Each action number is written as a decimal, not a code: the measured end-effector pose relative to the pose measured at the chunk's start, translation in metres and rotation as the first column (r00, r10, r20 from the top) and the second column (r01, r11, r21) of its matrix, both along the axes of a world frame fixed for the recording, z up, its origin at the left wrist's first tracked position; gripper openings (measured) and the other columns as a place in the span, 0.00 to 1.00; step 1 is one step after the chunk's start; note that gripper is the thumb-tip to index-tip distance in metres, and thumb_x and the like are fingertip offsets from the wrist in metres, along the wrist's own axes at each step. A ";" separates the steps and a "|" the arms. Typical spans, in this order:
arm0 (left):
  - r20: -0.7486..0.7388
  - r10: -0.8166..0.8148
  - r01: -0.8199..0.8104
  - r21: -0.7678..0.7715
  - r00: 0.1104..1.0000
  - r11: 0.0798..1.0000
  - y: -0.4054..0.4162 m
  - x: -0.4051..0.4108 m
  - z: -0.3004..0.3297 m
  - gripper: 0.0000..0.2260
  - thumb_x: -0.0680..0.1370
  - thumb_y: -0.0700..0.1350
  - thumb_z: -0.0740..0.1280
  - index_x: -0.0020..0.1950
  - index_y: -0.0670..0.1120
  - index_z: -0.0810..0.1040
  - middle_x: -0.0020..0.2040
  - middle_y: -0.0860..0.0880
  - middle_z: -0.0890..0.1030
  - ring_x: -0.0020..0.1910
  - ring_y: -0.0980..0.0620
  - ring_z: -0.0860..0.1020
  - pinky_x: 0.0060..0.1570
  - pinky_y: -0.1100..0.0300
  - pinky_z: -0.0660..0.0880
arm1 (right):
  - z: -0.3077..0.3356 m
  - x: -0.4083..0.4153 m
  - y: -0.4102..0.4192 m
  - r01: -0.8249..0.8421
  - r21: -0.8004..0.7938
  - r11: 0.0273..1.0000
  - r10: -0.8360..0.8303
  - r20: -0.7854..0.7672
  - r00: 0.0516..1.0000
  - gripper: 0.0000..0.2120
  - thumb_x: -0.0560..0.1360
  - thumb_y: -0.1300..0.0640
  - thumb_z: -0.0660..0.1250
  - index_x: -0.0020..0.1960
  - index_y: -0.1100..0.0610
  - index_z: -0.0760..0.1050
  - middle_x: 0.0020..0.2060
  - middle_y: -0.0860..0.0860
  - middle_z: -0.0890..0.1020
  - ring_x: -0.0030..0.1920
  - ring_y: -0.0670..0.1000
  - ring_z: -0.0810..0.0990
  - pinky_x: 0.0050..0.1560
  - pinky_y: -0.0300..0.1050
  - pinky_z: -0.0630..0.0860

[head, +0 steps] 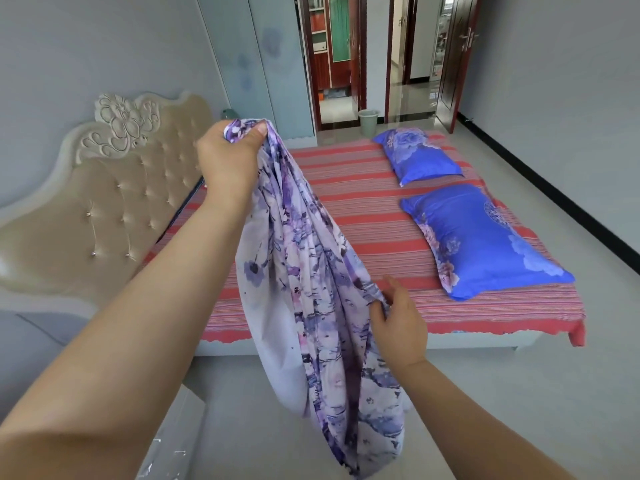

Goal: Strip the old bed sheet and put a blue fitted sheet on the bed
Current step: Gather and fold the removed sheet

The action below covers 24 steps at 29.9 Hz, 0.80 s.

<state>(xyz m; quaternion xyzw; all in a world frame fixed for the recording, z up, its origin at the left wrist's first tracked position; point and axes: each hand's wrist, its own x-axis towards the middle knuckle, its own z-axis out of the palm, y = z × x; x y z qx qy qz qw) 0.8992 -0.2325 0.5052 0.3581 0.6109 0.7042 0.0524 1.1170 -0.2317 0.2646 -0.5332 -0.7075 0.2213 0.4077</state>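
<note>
Sheet: purple floral sheet (311, 306) hangs bunched beside the bed (346, 188)
Handling: likely light, limp, prone to slipping; best gathered at an edge
Left hand (228, 161): clenched on its top
Right hand (398, 320): pinching a lower fold
Nearby: blue pillows (485, 237)

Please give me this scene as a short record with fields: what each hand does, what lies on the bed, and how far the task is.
left hand: left hand raised, grips the bunched top of the purple floral sheet
right hand: right hand lower, pinches a fold of the same sheet
sheet: hangs between the hands, clear of the bed, lower end near the floor
bed: red striped cover on the mattress, two blue pillows on it
headboard: beige tufted headboard at the left
task state: floral sheet off the bed; no blue fitted sheet visible
</note>
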 end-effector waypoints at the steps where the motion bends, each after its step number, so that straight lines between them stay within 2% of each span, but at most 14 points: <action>1: 0.002 -0.012 0.012 0.003 1.000 1.000 0.000 0.002 -0.001 0.10 0.72 0.43 0.73 0.38 0.45 0.72 0.34 0.49 0.70 0.34 0.54 0.66 0.34 0.63 0.66 | 0.001 0.002 0.002 0.016 -0.002 1.000 -0.016 0.001 1.000 0.12 0.75 0.61 0.64 0.59 0.59 0.74 0.45 0.56 0.81 0.43 0.61 0.79 0.35 0.48 0.70; 3: 0.003 -0.021 0.021 -0.011 1.000 1.000 0.001 0.007 -0.003 0.10 0.72 0.44 0.73 0.39 0.45 0.72 0.33 0.50 0.71 0.32 0.55 0.66 0.33 0.64 0.66 | 0.003 0.002 0.009 0.026 -0.056 0.998 -0.027 -0.023 0.999 0.10 0.77 0.64 0.62 0.57 0.62 0.75 0.42 0.59 0.80 0.40 0.61 0.77 0.34 0.46 0.65; 5: 0.000 -0.020 0.020 -0.036 1.000 0.999 0.002 0.015 -0.003 0.10 0.73 0.44 0.72 0.36 0.47 0.72 0.31 0.53 0.71 0.28 0.59 0.66 0.31 0.67 0.66 | 0.006 -0.004 0.014 -0.029 -0.172 0.985 0.010 -0.108 0.994 0.13 0.78 0.65 0.58 0.62 0.63 0.71 0.39 0.59 0.78 0.35 0.58 0.73 0.32 0.45 0.62; 8: 0.005 -0.042 0.042 -0.024 0.999 0.999 0.006 0.020 -0.002 0.14 0.73 0.42 0.73 0.32 0.50 0.71 0.29 0.55 0.71 0.26 0.61 0.66 0.31 0.68 0.67 | 0.017 -0.013 0.013 -0.161 -0.299 0.941 0.095 -0.224 0.970 0.14 0.80 0.57 0.58 0.63 0.62 0.64 0.34 0.53 0.74 0.31 0.53 0.71 0.29 0.45 0.63; 10: 0.017 -0.036 0.036 -0.032 0.999 0.999 0.007 0.020 -0.002 0.14 0.73 0.42 0.73 0.31 0.50 0.70 0.28 0.55 0.70 0.26 0.61 0.66 0.30 0.68 0.67 | 0.020 -0.012 0.010 -0.135 -0.244 0.960 0.116 -0.091 0.989 0.20 0.78 0.47 0.63 0.63 0.57 0.63 0.39 0.51 0.77 0.35 0.56 0.76 0.32 0.46 0.68; 11: 0.020 -0.033 0.034 -0.039 0.999 0.999 0.006 0.018 -0.002 0.15 0.73 0.42 0.73 0.31 0.50 0.70 0.28 0.55 0.70 0.26 0.61 0.66 0.30 0.68 0.66 | 0.021 -0.008 0.008 -0.090 -0.182 0.979 0.092 0.002 0.996 0.22 0.76 0.46 0.64 0.64 0.56 0.64 0.43 0.52 0.78 0.37 0.58 0.77 0.34 0.46 0.68; 12: 0.021 -0.021 0.022 -0.042 1.000 0.999 0.005 0.016 -0.004 0.15 0.73 0.43 0.73 0.32 0.49 0.69 0.28 0.55 0.70 0.27 0.60 0.66 0.30 0.68 0.66 | 0.021 -0.004 0.009 -0.045 -0.101 0.994 0.053 0.074 0.996 0.21 0.76 0.48 0.66 0.64 0.55 0.65 0.46 0.53 0.80 0.38 0.60 0.79 0.34 0.46 0.67; 14: 0.033 -0.004 0.005 -0.037 0.999 0.999 0.003 0.012 -0.006 0.12 0.72 0.43 0.73 0.34 0.47 0.71 0.31 0.52 0.71 0.30 0.56 0.67 0.31 0.66 0.66 | 0.019 0.005 0.009 -0.014 0.042 0.999 0.010 0.099 0.995 0.20 0.75 0.56 0.67 0.66 0.57 0.69 0.51 0.56 0.82 0.38 0.63 0.81 0.32 0.46 0.68; 17: 0.101 -0.016 0.017 -0.011 0.995 1.000 0.004 0.008 -0.011 0.07 0.72 0.43 0.73 0.40 0.45 0.76 0.36 0.47 0.75 0.34 0.53 0.70 0.37 0.61 0.70 | 0.011 0.013 0.008 -0.104 0.183 0.978 0.083 0.122 0.989 0.24 0.72 0.64 0.66 0.68 0.55 0.68 0.48 0.58 0.83 0.27 0.61 0.77 0.24 0.45 0.66; 18: 0.121 -0.024 0.025 -0.006 0.992 1.000 0.004 0.008 -0.012 0.06 0.72 0.43 0.73 0.41 0.44 0.77 0.36 0.47 0.76 0.35 0.52 0.71 0.38 0.60 0.71 | 0.005 0.015 0.005 -0.153 0.243 0.958 0.114 0.168 0.979 0.26 0.71 0.64 0.63 0.69 0.52 0.65 0.47 0.58 0.82 0.22 0.59 0.74 0.20 0.43 0.64; 20: 0.146 -0.045 0.045 0.006 0.988 0.999 0.005 0.010 -0.012 0.07 0.70 0.44 0.74 0.41 0.43 0.78 0.36 0.47 0.77 0.35 0.52 0.72 0.39 0.58 0.73 | -0.006 0.016 -0.001 -0.265 0.348 0.899 0.162 0.299 0.940 0.31 0.69 0.63 0.58 0.70 0.46 0.60 0.53 0.58 0.79 0.17 0.53 0.68 0.16 0.37 0.58; 22: 0.161 -0.073 0.072 0.012 0.984 0.997 0.007 0.014 -0.013 0.08 0.69 0.45 0.74 0.41 0.44 0.77 0.37 0.46 0.76 0.35 0.52 0.72 0.40 0.57 0.73 | -0.011 0.015 -0.008 -0.391 0.352 0.850 0.217 0.442 0.870 0.37 0.65 0.67 0.63 0.70 0.45 0.61 0.60 0.58 0.74 0.18 0.48 0.63 0.19 0.29 0.47; 23: 0.184 -0.086 0.085 0.012 0.979 0.996 0.008 0.017 -0.013 0.07 0.70 0.44 0.74 0.40 0.44 0.77 0.37 0.46 0.76 0.35 0.52 0.73 0.40 0.57 0.73 | -0.006 0.013 -0.015 -0.434 0.250 0.865 0.272 0.494 0.826 0.40 0.63 0.68 0.67 0.70 0.44 0.64 0.65 0.59 0.72 0.21 0.47 0.63 0.20 0.30 0.49; 24: 0.219 -0.100 0.099 0.016 0.971 0.995 0.009 0.021 -0.013 0.07 0.71 0.43 0.74 0.40 0.44 0.78 0.37 0.46 0.78 0.36 0.52 0.74 0.40 0.58 0.74 | 0.001 0.008 -0.022 -0.450 0.124 0.884 0.333 0.510 0.794 0.38 0.65 0.67 0.69 0.70 0.42 0.65 0.69 0.58 0.69 0.26 0.48 0.68 0.23 0.34 0.59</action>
